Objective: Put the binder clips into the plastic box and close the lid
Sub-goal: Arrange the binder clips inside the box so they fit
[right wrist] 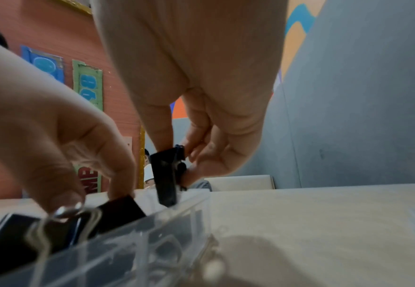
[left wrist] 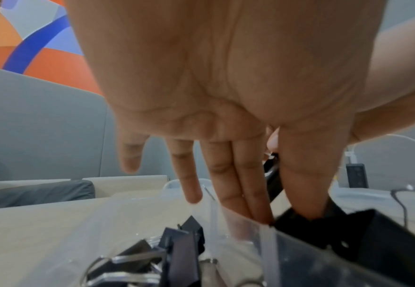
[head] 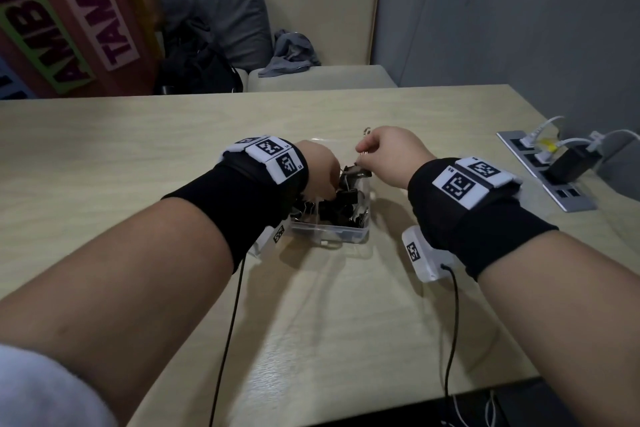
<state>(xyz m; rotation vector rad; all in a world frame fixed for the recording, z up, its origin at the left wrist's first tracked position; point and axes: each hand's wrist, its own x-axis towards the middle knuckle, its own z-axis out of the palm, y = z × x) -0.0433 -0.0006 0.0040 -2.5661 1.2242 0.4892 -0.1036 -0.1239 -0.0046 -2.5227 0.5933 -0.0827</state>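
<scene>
So the wood surface (head: pixel 138 156) carries the clear plastic box (head: pixel 329 234) dead centre, lid not on yet, heaped with black binder clips (head: pixel 341 206). Filling step, I'd say. Left hand (head: pixel 320 166), at the box's 10 o'clock, presses straight fingers (left wrist: pixel 238 186) into the pile; right hand (head: pixel 391 152), at 1 o'clock, pinches one binder clip (right wrist: pixel 167 174) above the rim. Next: drop it, flatten the heap, shut the lid.

left grip (head: pixel 320 163) fingers extended, right grip (head: pixel 391 152) pinching
</scene>
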